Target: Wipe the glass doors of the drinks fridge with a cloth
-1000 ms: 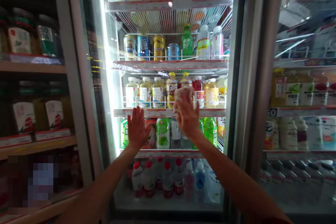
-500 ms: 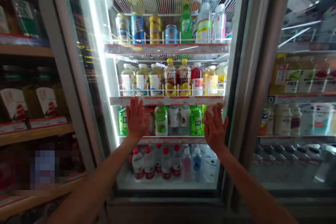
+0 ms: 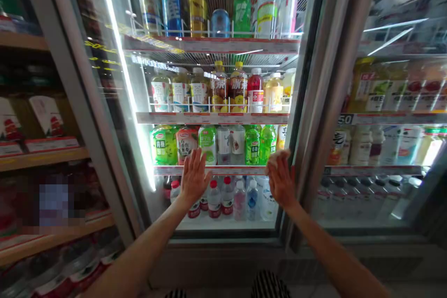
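A lit drinks fridge with a glass door (image 3: 164, 242) stands in front of me. My left hand (image 3: 193, 179) is raised against or just before the glass, palm forward, with its fingers stretched out and nothing in it. Near the door's right frame is my right hand (image 3: 282, 186), which has a pale crumpled cloth (image 3: 280, 156) under its fingers, close to or on the glass. Whether the cloth is fabric or tissue is not clear. Behind the hands are green bottles (image 3: 252, 145), a red-labelled bottle (image 3: 186, 139) and red-capped bottles (image 3: 214, 198).
Above are shelves of cans (image 3: 171, 11) and tea bottles (image 3: 219, 87). A metal door frame (image 3: 324, 102) separates this fridge from another one with bottles (image 3: 377, 91) at right. A wooden shelf (image 3: 45, 158) with jars is at left. Striped cloth (image 3: 268, 285) shows at the bottom.
The view has tilted down and shifted. Both hands have moved lower on the door, from the third shelf's level towards the bottom shelf. The cloth stays with my right hand.
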`<state>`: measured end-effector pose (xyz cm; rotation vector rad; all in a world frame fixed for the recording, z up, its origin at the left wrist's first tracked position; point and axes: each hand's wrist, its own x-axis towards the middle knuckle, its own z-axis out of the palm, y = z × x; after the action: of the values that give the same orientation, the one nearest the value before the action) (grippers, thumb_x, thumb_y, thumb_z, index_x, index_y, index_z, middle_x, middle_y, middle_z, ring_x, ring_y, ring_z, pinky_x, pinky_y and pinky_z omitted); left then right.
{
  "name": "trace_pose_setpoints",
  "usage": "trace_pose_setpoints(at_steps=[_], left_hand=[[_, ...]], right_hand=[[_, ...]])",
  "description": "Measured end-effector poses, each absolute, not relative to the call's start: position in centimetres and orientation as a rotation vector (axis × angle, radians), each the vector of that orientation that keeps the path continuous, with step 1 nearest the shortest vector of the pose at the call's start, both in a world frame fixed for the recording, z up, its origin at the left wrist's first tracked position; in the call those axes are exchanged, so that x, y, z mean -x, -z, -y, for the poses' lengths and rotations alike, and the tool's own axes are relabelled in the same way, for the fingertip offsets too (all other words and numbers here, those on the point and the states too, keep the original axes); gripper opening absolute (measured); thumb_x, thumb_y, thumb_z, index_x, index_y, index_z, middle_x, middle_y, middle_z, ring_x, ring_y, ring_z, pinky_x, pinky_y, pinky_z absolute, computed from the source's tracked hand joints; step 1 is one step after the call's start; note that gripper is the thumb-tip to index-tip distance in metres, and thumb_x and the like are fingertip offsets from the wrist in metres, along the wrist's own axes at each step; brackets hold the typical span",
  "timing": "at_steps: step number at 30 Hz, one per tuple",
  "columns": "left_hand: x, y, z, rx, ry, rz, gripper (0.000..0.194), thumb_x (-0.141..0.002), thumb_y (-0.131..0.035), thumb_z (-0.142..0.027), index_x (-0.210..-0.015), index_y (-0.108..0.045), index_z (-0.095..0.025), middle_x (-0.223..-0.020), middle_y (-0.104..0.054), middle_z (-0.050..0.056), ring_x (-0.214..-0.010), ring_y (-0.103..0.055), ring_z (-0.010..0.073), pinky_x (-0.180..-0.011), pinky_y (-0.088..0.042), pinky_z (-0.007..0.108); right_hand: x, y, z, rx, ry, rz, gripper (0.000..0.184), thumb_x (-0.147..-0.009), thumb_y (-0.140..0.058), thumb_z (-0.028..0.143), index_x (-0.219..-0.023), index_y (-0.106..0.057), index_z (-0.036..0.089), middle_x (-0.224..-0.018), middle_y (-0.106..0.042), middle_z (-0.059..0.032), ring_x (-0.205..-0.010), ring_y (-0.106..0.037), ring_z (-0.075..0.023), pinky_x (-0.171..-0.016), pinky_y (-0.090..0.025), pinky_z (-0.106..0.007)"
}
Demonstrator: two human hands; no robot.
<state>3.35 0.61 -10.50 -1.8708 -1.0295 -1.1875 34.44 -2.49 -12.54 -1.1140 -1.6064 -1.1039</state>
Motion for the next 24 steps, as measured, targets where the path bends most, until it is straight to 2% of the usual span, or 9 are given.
trace_pose_setpoints(at_steps=[2, 4, 6, 8, 10, 12, 17, 20, 24], left_hand=[[-3.9, 11.9, 0.0, 1.903, 1.132, 1.026, 0.068, -0.084, -0.048, -0.028, -0.142, -0.015, -0.016, -0.146, -0.023, 0.014, -0.136, -0.015, 0.0249, -0.109, -0.021, 0.047], [-4.4, 12.9, 0.5, 1.927, 1.096, 1.042, 0.067, -0.083, -0.048, -0.027, -0.141, -0.016, -0.015, -0.144, -0.026, 0.015, -0.136, -0.017, 0.0249, -0.109, -0.022, 0.047], [-4.7, 13.4, 0.8, 1.941, 1.076, 1.067, 0.066, -0.084, -0.047, -0.026, -0.141, -0.017, -0.015, -0.144, -0.027, 0.015, -0.136, -0.017, 0.0247, -0.108, -0.022, 0.047], [-4.9, 13.7, 0.9, 1.942, 1.071, 1.082, 0.066, -0.084, -0.047, -0.027, -0.141, -0.017, -0.015, -0.144, -0.026, 0.015, -0.136, -0.017, 0.0245, -0.108, -0.022, 0.047], [-5.1, 14.0, 1.0, 1.94, 1.075, 1.097, 0.065, -0.084, -0.047, -0.027, -0.141, -0.018, -0.015, -0.144, -0.025, 0.015, -0.136, -0.016, 0.0245, -0.109, -0.021, 0.048], [-5.2, 14.4, 1.3, 1.947, 1.076, 1.112, 0.064, -0.084, -0.046, -0.026, -0.141, -0.019, -0.015, -0.144, -0.025, 0.015, -0.136, -0.017, 0.0245, -0.109, -0.02, 0.048], [-5.0, 16.0, 2.0, 1.99, 1.016, 1.106, 0.062, -0.083, -0.044, -0.022, -0.14, -0.022, -0.014, -0.143, -0.027, 0.014, -0.135, -0.019, 0.0247, -0.109, -0.021, 0.047], [-5.1, 16.8, 2.2, 1.981, 0.992, 1.111, 0.063, -0.082, -0.044, -0.022, -0.14, -0.022, -0.012, -0.143, -0.026, 0.016, -0.135, -0.019, 0.0253, -0.109, -0.02, 0.047], [-5.6, 17.4, 2.5, 1.979, 0.975, 1.175, 0.059, -0.082, -0.044, -0.023, -0.138, -0.027, -0.01, -0.143, -0.027, 0.016, -0.135, -0.019, 0.0249, -0.109, -0.02, 0.047]], right_hand=[[-34.6, 17.1, 3.7, 1.114, 1.101, 1.777, 0.045, -0.081, -0.044, 0.013, -0.123, -0.05, 0.028, -0.135, -0.046, -0.0081, -0.13, -0.035, -0.0232, -0.107, -0.026, -0.05], [-35.0, 17.6, 4.0, 1.108, 1.076, 1.862, 0.044, -0.081, -0.044, 0.011, -0.12, -0.052, 0.029, -0.131, -0.052, -0.0069, -0.129, -0.038, -0.0214, -0.108, -0.023, -0.049], [-35.3, 14.5, 3.4, 1.115, 1.082, 1.836, 0.044, -0.082, -0.043, 0.014, -0.124, -0.049, 0.026, -0.134, -0.048, -0.0087, -0.131, -0.034, -0.0216, -0.109, -0.02, -0.05], [-35.4, 10.7, 2.4, 1.167, 1.121, 1.652, 0.046, -0.083, -0.043, 0.02, -0.129, -0.044, 0.02, -0.14, -0.038, -0.0139, -0.135, -0.025, -0.025, -0.107, -0.019, -0.054], [-35.1, 9.2, 1.7, 1.202, 1.134, 1.532, 0.047, -0.084, -0.042, 0.022, -0.131, -0.042, 0.018, -0.142, -0.034, -0.016, -0.136, -0.021, -0.0261, -0.107, -0.02, -0.055], [-34.6, 11.2, 2.2, 1.21, 1.133, 1.591, 0.045, -0.085, -0.041, 0.02, -0.13, -0.043, 0.02, -0.14, -0.037, -0.0151, -0.135, -0.022, -0.0257, -0.106, -0.022, -0.054], [-34.5, 20.1, 5.0, 1.133, 1.102, 2.039, 0.045, -0.082, -0.039, 0.008, -0.121, -0.052, 0.027, -0.13, -0.053, -0.0059, -0.128, -0.039, -0.0196, -0.11, -0.022, -0.046], [-34.9, 18.3, 4.7, 1.142, 1.13, 2.023, 0.044, -0.083, -0.04, 0.009, -0.123, -0.05, 0.026, -0.132, -0.051, -0.0066, -0.129, -0.037, -0.0197, -0.111, -0.015, -0.048], [-34.5, 14.2, 2.9, 1.207, 1.171, 1.733, 0.042, -0.085, -0.043, 0.017, -0.127, -0.047, 0.018, -0.139, -0.041, -0.0131, -0.135, -0.023, -0.0241, -0.11, -0.01, -0.052]])
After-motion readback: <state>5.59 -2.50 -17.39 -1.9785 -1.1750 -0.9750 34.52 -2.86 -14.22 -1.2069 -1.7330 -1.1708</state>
